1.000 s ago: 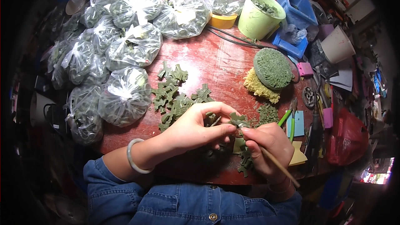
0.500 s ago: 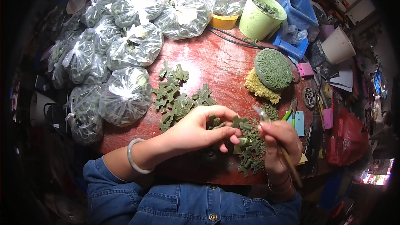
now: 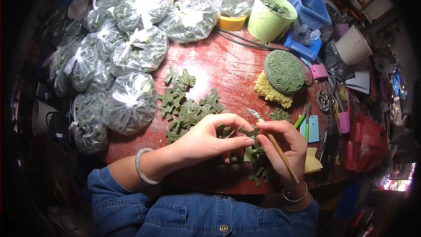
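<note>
My left hand [image 3: 210, 138], a pale bangle on its wrist, pinches a small dark green branched piece [image 3: 250, 132] between thumb and forefinger. More such green pieces [image 3: 224, 130] show in the curl of its fingers. My right hand [image 3: 287, 142] is closed round a craft knife [image 3: 280, 152] with a slim wooden handle; the blade points up and left, away from the piece. The right fingertips meet the green piece's right side. Left of centre lies a heap of similar green pieces [image 3: 180, 105]. Others [image 3: 262, 169] lie under the right hand, partly hidden.
Tied clear bags [image 3: 131, 101] of green pieces crowd the left and back of the red table [image 3: 219, 70]. A round green textured pad [image 3: 285, 71] rests on a yellow crumbly clump [image 3: 272, 94]. Behind stands a light green bucket [image 3: 269, 17]. Green-handled pliers [image 3: 303, 120] lie right.
My right hand has moved left and its fingertips have come to the green piece in my left hand. The knife has shifted left along with it. My left hand has hardly moved.
</note>
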`<state>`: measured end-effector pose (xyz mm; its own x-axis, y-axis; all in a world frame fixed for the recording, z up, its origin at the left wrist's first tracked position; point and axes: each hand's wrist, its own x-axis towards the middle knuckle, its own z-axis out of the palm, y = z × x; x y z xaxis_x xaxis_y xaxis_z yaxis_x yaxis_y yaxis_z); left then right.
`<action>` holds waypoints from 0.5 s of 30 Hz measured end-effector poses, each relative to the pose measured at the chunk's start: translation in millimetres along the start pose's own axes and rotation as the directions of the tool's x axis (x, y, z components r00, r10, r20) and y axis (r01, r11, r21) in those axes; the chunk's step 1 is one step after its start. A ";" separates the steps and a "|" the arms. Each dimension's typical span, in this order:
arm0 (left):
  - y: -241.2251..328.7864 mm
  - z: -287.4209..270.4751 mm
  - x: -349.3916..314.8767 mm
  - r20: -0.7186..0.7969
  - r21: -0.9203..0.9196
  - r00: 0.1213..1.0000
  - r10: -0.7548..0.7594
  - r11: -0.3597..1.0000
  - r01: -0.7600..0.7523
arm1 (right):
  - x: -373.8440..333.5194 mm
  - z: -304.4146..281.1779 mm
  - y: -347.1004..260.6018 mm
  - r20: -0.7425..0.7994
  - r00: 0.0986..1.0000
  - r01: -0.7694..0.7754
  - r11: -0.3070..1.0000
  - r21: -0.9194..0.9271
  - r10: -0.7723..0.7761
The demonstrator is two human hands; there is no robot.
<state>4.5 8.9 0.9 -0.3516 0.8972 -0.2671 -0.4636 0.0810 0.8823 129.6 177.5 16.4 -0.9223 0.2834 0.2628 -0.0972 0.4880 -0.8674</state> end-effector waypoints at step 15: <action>2.9 -3.2 -0.1 -0.073 -0.239 0.997 -0.031 0.971 0.013 | -5.5 -3.3 -5.1 -0.031 0.970 0.239 0.970 -0.049 -0.241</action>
<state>0.6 7.6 2.2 -0.3958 0.8600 -0.3220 -0.6487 -0.0136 0.7609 136.4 176.2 20.7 -0.8599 0.1826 0.4767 -0.2965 0.5815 -0.7576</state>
